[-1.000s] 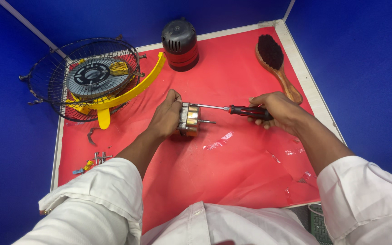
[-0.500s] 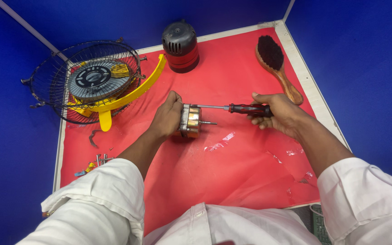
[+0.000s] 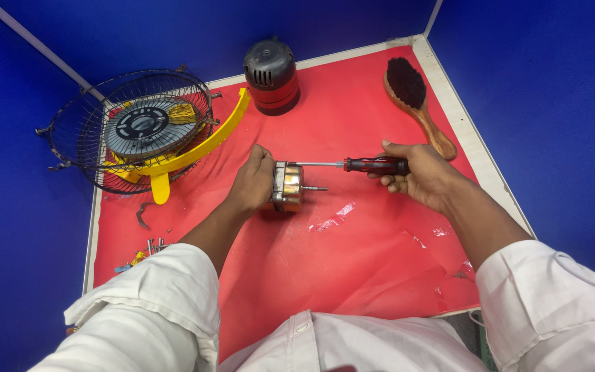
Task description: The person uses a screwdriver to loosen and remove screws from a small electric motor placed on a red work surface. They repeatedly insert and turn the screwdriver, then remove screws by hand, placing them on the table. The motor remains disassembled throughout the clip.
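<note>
On the red tabletop [image 3: 352, 289], the fan is already dismantled: cage [image 3: 132, 131] upper left, housing [image 3: 271, 76] above. The motor [image 3: 288, 186] is gripped by the left hand [image 3: 253, 180], and the screwdriver [image 3: 352, 164] clasped in the right hand [image 3: 421, 172] is set against it; its screws seem left.

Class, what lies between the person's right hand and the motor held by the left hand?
In the head view, only the screwdriver's metal shaft spans from right hand to motor.

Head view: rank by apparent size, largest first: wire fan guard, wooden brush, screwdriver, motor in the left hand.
1. wire fan guard, clearly largest.
2. wooden brush and screwdriver: similar length; the right hand hides the handle's end, so no ranking.
3. motor, held by the left hand, smallest.
</note>
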